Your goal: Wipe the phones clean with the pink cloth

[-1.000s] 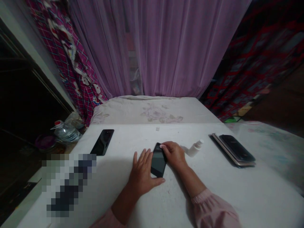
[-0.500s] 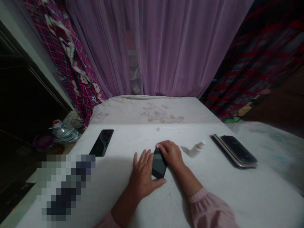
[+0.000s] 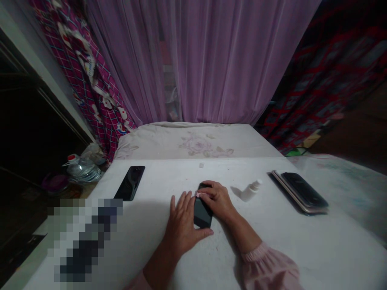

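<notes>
A black smartphone [image 3: 202, 213] lies on the white table top [image 3: 281, 245], its upper end covered by my right hand [image 3: 216, 199]. Those fingers lie across the phone, with a pink-tipped fingertip at its left edge. My left hand [image 3: 181, 225] rests flat on the table against the phone's left side, its thumb reaching under the lower end. A pink cuff shows on my right sleeve [image 3: 266, 266].
A second black smartphone [image 3: 130, 183] lies to the left. To the right are a small white bottle [image 3: 250, 190] and a stacked pair of phones [image 3: 299, 192]. A pixelated patch [image 3: 84, 241] hides the near left. A plastic jug [image 3: 83, 171] stands beyond the table's left edge.
My right hand has slid left and over the phone's upper end, now hiding more of it. The phone and my left hand have barely moved.
</notes>
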Motion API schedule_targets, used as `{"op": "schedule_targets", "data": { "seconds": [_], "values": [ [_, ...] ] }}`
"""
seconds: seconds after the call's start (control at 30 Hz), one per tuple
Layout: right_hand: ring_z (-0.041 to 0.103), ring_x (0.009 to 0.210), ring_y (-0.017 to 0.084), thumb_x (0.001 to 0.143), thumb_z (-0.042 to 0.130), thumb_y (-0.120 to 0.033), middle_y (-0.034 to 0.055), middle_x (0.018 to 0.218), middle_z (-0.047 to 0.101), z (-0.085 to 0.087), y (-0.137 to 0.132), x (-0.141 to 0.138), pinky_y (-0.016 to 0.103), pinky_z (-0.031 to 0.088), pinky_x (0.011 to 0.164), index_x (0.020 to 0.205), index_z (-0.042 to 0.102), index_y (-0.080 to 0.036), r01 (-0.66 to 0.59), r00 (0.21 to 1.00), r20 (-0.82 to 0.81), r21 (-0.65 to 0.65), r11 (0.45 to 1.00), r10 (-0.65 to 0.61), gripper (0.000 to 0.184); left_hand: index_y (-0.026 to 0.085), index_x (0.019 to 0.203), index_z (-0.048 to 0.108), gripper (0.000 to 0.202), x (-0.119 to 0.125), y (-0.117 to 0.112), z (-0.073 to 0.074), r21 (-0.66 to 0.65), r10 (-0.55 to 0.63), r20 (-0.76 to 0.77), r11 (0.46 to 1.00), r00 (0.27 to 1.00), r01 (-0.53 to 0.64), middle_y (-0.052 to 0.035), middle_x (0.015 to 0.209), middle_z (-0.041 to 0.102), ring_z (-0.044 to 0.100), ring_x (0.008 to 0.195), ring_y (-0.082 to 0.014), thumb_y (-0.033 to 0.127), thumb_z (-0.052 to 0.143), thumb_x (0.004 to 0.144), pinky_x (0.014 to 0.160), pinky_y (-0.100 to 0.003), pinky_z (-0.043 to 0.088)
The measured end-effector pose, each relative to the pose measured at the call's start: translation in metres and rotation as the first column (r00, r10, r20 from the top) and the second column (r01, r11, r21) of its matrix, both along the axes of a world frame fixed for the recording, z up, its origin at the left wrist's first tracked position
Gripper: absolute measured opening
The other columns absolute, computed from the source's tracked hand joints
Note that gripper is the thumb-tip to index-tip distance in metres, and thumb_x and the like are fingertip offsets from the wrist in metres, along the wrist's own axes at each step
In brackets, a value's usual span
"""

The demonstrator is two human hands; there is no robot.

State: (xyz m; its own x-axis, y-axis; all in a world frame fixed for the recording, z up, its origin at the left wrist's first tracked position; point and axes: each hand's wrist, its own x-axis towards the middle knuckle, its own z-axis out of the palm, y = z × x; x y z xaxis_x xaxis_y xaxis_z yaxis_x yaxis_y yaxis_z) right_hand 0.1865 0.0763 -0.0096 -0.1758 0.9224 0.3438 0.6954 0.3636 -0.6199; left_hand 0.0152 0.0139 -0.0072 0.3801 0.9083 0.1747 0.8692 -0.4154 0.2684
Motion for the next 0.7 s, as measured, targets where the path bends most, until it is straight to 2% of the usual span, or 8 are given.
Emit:
{"op": "schedule_targets", "data": {
  "seconds": [0.13, 0.3, 0.4, 0.6, 0.7],
  "values": [
    [0.063, 0.106, 0.023, 0.084, 0.066, -0.03, 0.0037, 0.114, 0.071, 0.001, -0.001, -0.002, 0.04, 0.046, 0.094, 0.089, 0.079, -0.033, 0.011, 1.0, 0.023, 0.019, 1.0, -0.012, 0.014, 0.011, 0.143, 0.039, 0.099, 0.0, -0.001, -0.001, 0.015, -0.002, 0.011, 1.0, 1.0, 0.002, -0.0218, 0.149, 0.041, 0.034, 0.14, -0.0382, 0.074, 0.065, 0.071, 0.114, -0.065, 0.018],
    [0.067, 0.092, 0.021, 0.09, 0.058, -0.029, 0.0034, 0.095, 0.076, 0.004, 0.013, -0.009, 0.035, 0.049, 0.086, 0.091, 0.077, -0.028, 0.159, 0.986, 0.054, -0.026, 0.987, -0.157, 0.019, 0.011, 0.142, 0.04, 0.096, -0.001, -0.001, -0.004, 0.041, -0.007, 0.022, 0.999, 1.0, 0.006, -0.0219, 0.15, 0.04, 0.034, 0.14, -0.0387, 0.075, 0.061, 0.073, 0.114, -0.066, 0.017],
    [0.068, 0.088, 0.02, 0.091, 0.057, -0.033, 0.0033, 0.093, 0.076, 0.004, 0.02, -0.009, 0.032, 0.05, 0.079, 0.091, 0.077, -0.027, 0.22, 0.974, 0.064, -0.046, 0.974, -0.217, 0.021, 0.012, 0.142, 0.041, 0.096, -0.001, -0.001, -0.005, 0.051, -0.01, 0.002, 0.999, 1.0, 0.01, -0.0221, 0.15, 0.041, 0.036, 0.139, -0.0394, 0.075, 0.062, 0.073, 0.114, -0.067, 0.018],
    [0.068, 0.09, 0.02, 0.091, 0.055, -0.03, 0.0049, 0.093, 0.075, 0.001, 0.014, 0.002, 0.032, 0.051, 0.082, 0.091, 0.076, -0.024, 0.14, 0.99, 0.026, 0.009, 0.99, -0.14, 0.021, 0.009, 0.141, 0.042, 0.091, 0.0, -0.003, -0.004, 0.044, 0.008, 0.007, 0.999, 1.0, -0.008, -0.0214, 0.151, 0.039, 0.033, 0.141, -0.0367, 0.075, 0.053, 0.08, 0.115, -0.064, 0.015],
    [0.068, 0.092, 0.022, 0.09, 0.054, -0.028, 0.0074, 0.097, 0.075, 0.001, 0.003, 0.012, 0.034, 0.052, 0.084, 0.093, 0.075, -0.022, 0.146, 0.988, 0.053, 0.045, 0.988, -0.148, 0.022, 0.01, 0.141, 0.043, 0.088, 0.001, -0.004, -0.002, 0.027, 0.01, 0.008, 1.0, 1.0, -0.011, -0.0208, 0.151, 0.038, 0.032, 0.142, -0.0362, 0.075, 0.05, 0.082, 0.115, -0.065, 0.015]
  ]
}}
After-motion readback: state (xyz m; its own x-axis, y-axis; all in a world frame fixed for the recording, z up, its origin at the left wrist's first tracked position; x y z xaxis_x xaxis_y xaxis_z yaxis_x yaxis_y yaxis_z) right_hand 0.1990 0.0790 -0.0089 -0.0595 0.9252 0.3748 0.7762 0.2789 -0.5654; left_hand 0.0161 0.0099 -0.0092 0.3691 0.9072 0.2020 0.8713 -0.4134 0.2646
